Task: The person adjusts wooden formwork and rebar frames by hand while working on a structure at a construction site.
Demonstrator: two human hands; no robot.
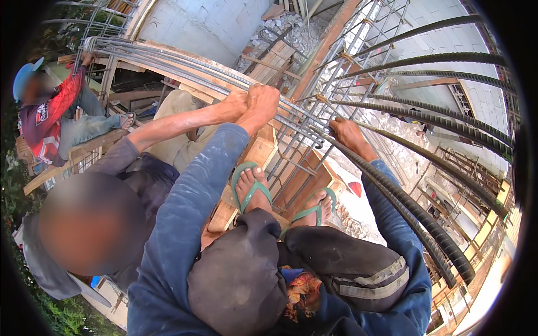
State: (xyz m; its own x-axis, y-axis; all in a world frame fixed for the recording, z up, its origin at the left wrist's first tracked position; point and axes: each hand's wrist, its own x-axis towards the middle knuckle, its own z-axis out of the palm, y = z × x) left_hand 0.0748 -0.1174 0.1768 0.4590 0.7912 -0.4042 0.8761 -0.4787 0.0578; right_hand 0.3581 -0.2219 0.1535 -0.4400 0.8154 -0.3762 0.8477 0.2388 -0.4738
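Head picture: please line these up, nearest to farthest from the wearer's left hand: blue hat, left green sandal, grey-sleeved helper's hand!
From the left hand:
1. Grey-sleeved helper's hand, right beside it, leftward.
2. Left green sandal, lower in the picture.
3. Blue hat, far left.

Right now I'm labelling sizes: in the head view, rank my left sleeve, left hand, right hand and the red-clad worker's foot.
1. Left sleeve
2. Left hand and right hand: too alike to rank
3. Red-clad worker's foot
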